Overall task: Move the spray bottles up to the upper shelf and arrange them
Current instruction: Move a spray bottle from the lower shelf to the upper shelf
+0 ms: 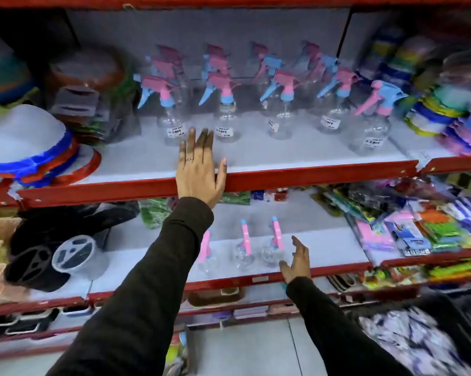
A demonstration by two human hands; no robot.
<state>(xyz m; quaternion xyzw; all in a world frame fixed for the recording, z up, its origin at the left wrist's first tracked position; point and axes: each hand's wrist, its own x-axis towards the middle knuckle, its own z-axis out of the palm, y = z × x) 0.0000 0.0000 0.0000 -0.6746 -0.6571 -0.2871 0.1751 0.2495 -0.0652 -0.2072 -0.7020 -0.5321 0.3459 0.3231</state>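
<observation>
Several clear spray bottles [226, 115] with pink and blue trigger heads stand in rows on the upper shelf [310, 175]. On the lower shelf [324, 270] stand three more clear spray bottles [245, 251], side by side near the front edge. My left hand [199, 169] lies flat and open on the upper shelf's front edge, fingers pointing at the front row, holding nothing. My right hand [297, 259] is open with fingers spread, just right of the rightmost lower bottle [275, 248], not gripping it.
Stacked plastic basins [25, 147] fill the upper shelf's left end, and coloured cloth packs [446, 109] the right. Black and clear containers [52, 251] sit left on the lower shelf, packaged goods [419, 229] right. The view is motion-blurred.
</observation>
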